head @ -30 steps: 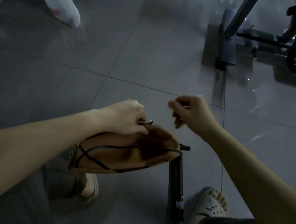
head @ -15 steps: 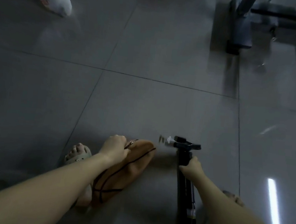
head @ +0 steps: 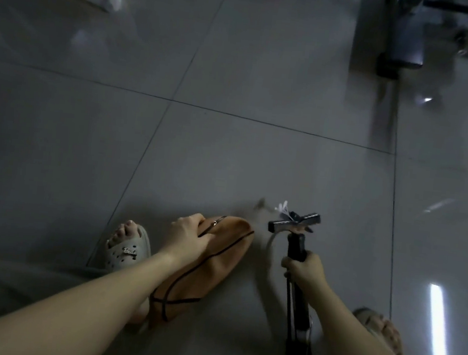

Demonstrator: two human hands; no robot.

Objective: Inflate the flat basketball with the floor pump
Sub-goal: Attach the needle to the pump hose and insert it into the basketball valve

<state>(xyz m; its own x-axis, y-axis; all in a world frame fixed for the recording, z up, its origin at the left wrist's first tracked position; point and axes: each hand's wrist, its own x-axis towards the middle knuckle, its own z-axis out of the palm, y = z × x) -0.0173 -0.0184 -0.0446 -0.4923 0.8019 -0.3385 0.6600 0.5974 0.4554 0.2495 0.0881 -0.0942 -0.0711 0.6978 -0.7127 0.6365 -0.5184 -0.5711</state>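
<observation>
Brown and floppy, the basketball (head: 217, 265) lies on the grey floor (head: 228, 162) under my left grip (head: 186, 237). That grip has its fingers curled over the ball's top edge, right beside a thin black hose (head: 211, 226) with a small metal tip at the ball. I cannot tell if the tip is pushed all the way in.

My right grip (head: 304, 270) is closed round the black pump (head: 298, 308), partway along its tube. The cross handle (head: 294, 222) is beyond this grip and the pump's foot is on the near side. The pump is to the right of the left grip and does not touch the ball.

I think the step now is getting the pump set to stand. Next, the right grip should go to the handle and push it down and pull it up, while the left grip stops the ball sliding.
</observation>
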